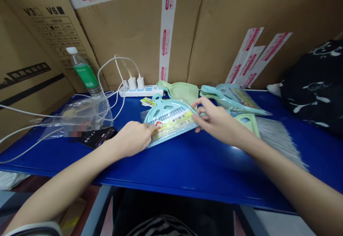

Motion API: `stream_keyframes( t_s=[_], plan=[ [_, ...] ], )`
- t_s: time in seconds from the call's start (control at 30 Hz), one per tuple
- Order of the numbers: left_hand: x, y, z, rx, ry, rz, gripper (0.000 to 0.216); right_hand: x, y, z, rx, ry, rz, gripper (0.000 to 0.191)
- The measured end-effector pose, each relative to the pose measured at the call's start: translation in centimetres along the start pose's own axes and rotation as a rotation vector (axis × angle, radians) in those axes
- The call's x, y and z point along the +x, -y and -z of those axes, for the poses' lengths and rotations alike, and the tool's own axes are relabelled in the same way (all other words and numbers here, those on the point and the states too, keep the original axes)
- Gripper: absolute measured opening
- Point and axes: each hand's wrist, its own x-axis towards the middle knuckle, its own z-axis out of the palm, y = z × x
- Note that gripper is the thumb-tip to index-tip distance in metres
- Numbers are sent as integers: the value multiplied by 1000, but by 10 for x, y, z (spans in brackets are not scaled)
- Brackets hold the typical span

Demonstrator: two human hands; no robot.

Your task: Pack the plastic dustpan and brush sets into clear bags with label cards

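Observation:
A light blue dustpan (pixel 167 116) in a clear plastic bag with a printed label lies on the blue table (pixel 187 168). My left hand (pixel 132 137) is closed on the bag's near left edge. My right hand (pixel 214 120) pinches the bag's right edge with the fingers bent round it. A green dustpan (pixel 182 91) lies just behind it. Another bagged blue dustpan set (pixel 233 98) lies to the right, and a small brush (pixel 273 136) with grey bristles and a green handle sits under my right forearm.
A white power strip (pixel 140 91) with chargers and white cables lies at the back. A water bottle (pixel 84 73) stands at the back left beside clear plastic bags (pixel 80 116) and a black phone (pixel 98 136). Cardboard boxes (pixel 241 21) wall the rear. A black bag (pixel 316 86) rests at right.

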Motion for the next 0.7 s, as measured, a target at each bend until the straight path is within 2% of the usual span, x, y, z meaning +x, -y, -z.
stream_keyframes(
  t_s=[0.1, 0.17, 0.23, 0.33, 0.4, 0.5, 0.6, 0.7],
  plan=[
    [0, -4, -3, -64, -54, -65, 22, 9, -6, -8, 394, -105, -64, 44],
    [1, -7, -6, -77, -83, -101, 21, 12, -8, -15, 581, -114, -117, 51],
    [1, -10, -8, -74, -110, -126, 20, 14, -7, -22, 739, -72, -158, 42],
    [2, -13, -10, -80, -161, -171, 20, 11, -3, -30, 875, 62, -192, 28],
    [2, -15, -10, -100, -187, -209, 19, 9, -1, -35, 902, 119, -202, 31],
    [2, -17, -9, -107, -236, -256, 20, 10, -1, -33, 877, 89, -193, 36],
    [1, -18, -8, -58, -322, -287, 28, 17, -10, -14, 778, -51, -160, 32],
    [2, -17, -8, 7, -377, -307, 29, 26, -30, 23, 627, -242, -210, 28]
  ],
)
